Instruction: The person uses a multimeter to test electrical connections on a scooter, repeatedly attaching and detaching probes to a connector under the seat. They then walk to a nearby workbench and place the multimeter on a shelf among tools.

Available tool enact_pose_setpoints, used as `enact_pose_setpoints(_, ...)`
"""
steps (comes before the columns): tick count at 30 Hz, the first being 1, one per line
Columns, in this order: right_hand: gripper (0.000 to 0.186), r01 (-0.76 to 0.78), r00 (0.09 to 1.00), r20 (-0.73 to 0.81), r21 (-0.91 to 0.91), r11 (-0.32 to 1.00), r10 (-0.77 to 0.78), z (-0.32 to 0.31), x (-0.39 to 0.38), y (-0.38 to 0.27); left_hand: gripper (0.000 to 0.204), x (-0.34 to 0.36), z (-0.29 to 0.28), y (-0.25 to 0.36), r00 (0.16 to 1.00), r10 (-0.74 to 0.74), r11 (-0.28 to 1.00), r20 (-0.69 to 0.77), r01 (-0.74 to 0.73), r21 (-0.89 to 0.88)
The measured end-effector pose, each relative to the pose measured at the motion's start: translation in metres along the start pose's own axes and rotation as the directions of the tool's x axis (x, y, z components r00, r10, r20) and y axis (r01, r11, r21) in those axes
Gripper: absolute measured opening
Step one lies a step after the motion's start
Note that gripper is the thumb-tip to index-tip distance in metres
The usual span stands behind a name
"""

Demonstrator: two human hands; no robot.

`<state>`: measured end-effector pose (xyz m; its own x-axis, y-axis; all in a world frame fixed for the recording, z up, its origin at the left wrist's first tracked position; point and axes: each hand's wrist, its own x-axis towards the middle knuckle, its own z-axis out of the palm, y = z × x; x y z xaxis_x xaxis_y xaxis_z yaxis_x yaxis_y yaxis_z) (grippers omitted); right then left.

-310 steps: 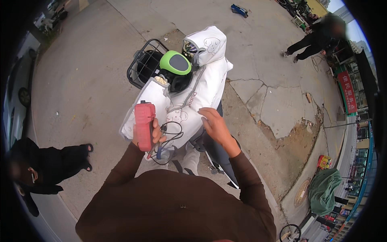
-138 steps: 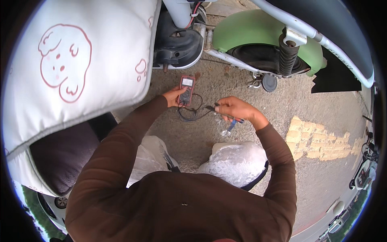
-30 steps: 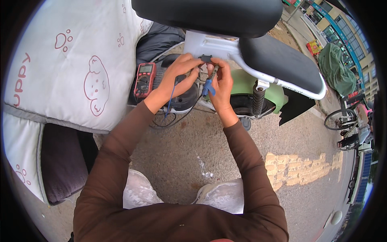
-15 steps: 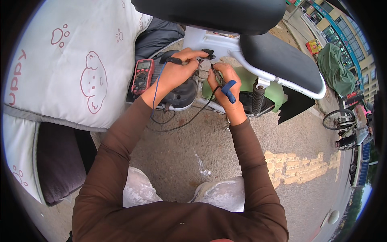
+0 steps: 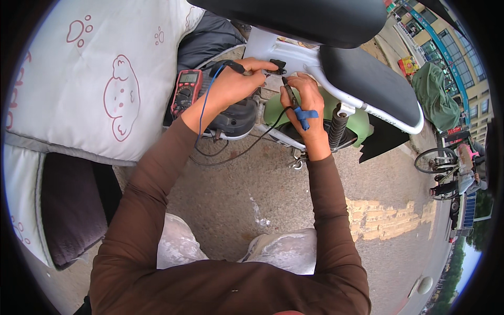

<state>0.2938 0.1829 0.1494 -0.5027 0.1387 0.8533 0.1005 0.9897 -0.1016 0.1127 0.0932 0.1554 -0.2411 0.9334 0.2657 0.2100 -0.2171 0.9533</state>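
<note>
My left hand (image 5: 239, 84) grips a black meter probe (image 5: 234, 65) with a blue lead, its index finger reaching to a small black connector (image 5: 277, 66) on the scooter's white frame (image 5: 297, 59). My right hand (image 5: 304, 97) is closed on another probe (image 5: 289, 88), wrapped in blue tape with a black lead; its tip points up just below the connector, and contact cannot be told. The red multimeter (image 5: 186, 89) sits left of my hands on the footboard, beside a black plastic housing (image 5: 236, 119).
A padded white cover (image 5: 79, 89) fills the left. The black seat (image 5: 367, 79) and green rear mudguard (image 5: 362, 131) are right of my hands. Pavement (image 5: 236, 194) lies below, with a cream patch (image 5: 388, 215). Right background: a green tarp (image 5: 436, 97) and a person with a bicycle (image 5: 441, 163).
Compared with half a second ago, both hands have shifted a little up and right, the probes still in them. Earlier the multimeter was in my left hand; now it rests on the scooter.
</note>
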Motion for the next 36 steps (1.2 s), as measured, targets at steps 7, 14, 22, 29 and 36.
enact_pose_setpoints(7, 0.023, 0.073, 0.997, -0.029, -0.057, 0.996, -0.075, 0.009, 0.005, -0.001, 0.032, -0.001, -0.002, 0.005, 1.000, 0.012, 1.000, 0.017, -0.012, -0.005)
enact_pose_setpoints(14, 0.022, 0.031, 0.998, -0.051, -0.031, 0.999, -0.032, 0.013, 0.004, 0.005, 0.031, -0.001, -0.004, 0.009, 1.000, 0.000, 0.999, 0.026, -0.001, 0.037)
enact_pose_setpoints(22, 0.023, -0.072, 0.993, -0.086, 0.046, 0.996, 0.076, 0.012, 0.004, 0.005, 0.033, 0.000, -0.002, 0.004, 0.998, 0.048, 0.997, 0.029, -0.049, 0.055)
enact_pose_setpoints(29, 0.022, -0.082, 0.994, -0.066, 0.079, 0.993, 0.087, 0.011, 0.005, 0.006, 0.027, -0.001, 0.001, -0.014, 0.981, 0.193, 0.975, -0.029, -0.189, 0.119)
enact_pose_setpoints(36, 0.021, -0.115, 0.988, -0.093, 0.094, 0.989, 0.124, 0.012, 0.005, 0.004, 0.015, -0.011, 0.023, -0.035, 0.906, 0.371, 0.926, -0.205, -0.378, 0.006)
